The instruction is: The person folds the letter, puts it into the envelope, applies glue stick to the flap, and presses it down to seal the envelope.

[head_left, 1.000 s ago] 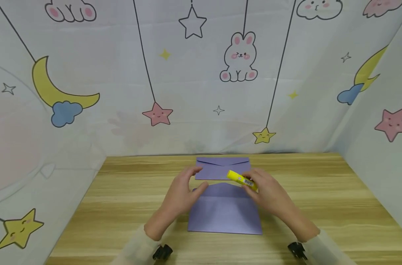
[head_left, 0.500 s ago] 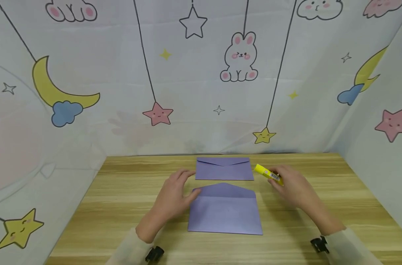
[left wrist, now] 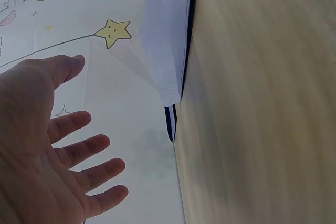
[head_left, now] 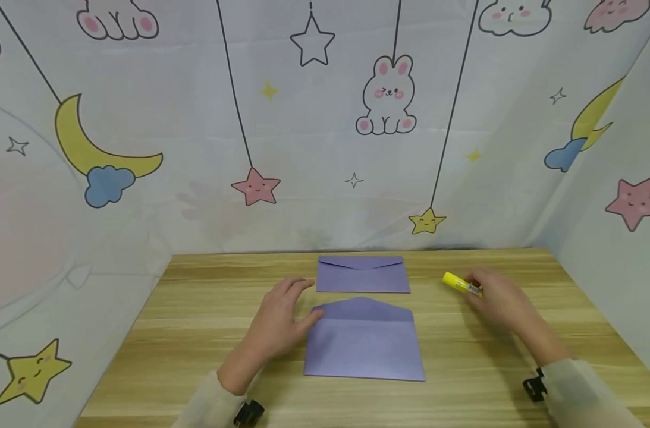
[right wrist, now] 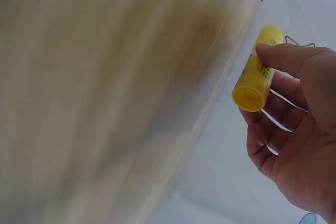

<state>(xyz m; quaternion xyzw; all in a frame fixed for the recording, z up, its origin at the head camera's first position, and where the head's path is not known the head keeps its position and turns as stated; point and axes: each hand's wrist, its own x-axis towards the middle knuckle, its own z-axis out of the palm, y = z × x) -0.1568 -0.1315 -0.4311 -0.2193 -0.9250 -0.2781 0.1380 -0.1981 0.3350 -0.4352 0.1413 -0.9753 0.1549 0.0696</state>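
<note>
A yellow glue stick (head_left: 462,285) is pinched between the thumb and fingers of my right hand (head_left: 498,297), over the right part of the table. In the right wrist view the same glue stick (right wrist: 257,72) shows its round end. A purple envelope (head_left: 364,348) lies in the middle with its pointed flap raised away from me. Spread and holding nothing, my left hand (head_left: 276,318) is at that envelope's left edge, thumb near the flap's corner; I cannot tell if it touches. The left wrist view shows the left hand (left wrist: 58,145) with its fingers apart.
Behind the first envelope lies a second purple envelope (head_left: 362,280) with its flap folded down. Both rest on a wood-grain table (head_left: 207,333). A white cloth (head_left: 314,131) printed with stars, moons and rabbits hangs along the back and sides.
My right hand has moved to the right with the glue stick, away from the envelopes. My left hand has shifted slightly left, then stayed. The envelopes lie where they were.
</note>
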